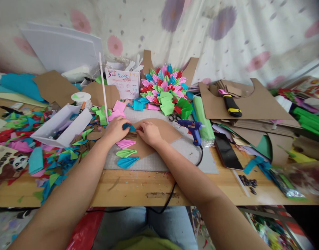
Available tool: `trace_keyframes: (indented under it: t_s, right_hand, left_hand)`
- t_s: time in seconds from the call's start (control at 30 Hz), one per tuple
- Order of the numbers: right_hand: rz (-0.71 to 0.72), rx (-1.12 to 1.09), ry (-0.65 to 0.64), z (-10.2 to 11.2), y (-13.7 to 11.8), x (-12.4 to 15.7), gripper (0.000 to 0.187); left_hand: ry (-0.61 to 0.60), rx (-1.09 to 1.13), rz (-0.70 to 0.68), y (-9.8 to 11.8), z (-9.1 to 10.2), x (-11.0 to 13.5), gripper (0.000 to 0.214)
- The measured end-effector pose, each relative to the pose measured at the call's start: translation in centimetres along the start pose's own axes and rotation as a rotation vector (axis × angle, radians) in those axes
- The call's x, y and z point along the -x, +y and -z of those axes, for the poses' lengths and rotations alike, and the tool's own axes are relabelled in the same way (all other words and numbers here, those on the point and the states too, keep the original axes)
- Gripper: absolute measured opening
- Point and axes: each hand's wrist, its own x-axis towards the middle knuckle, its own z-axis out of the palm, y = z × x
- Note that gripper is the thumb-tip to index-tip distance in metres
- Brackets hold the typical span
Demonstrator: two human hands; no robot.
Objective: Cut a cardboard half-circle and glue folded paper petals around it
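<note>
My left hand [117,129] and my right hand [149,133] meet over a brown cardboard fan shape [166,131] on a grey cutting mat [159,160]. Both pinch a blue folded paper petal [129,127] and press it onto the cardboard's left edge. Below it, three folded petals lie in a row along that edge: pink [125,143], green [125,152] and blue [127,161]. A finished fan of multicoloured paper petals [164,85] stands behind the mat.
A blue glue gun [192,129] rests right of the cardboard, its cord running over the table's front edge. A white paper tray [60,125] and paper scraps [31,146] lie left. Cardboard sheets [250,104] with a yellow-black utility knife [231,105] are stacked right; a black phone [226,150] lies beside them.
</note>
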Motion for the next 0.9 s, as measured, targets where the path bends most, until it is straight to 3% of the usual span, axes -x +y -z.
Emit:
trace_keyframes:
  t_s: [0.9]
  right_hand:
    - [-0.026, 0.079, -0.031, 0.3, -0.96, 0.12, 0.018]
  left_hand:
    - [-0.019, 0.031, -0.014, -0.22, 0.36, -0.12, 0.014]
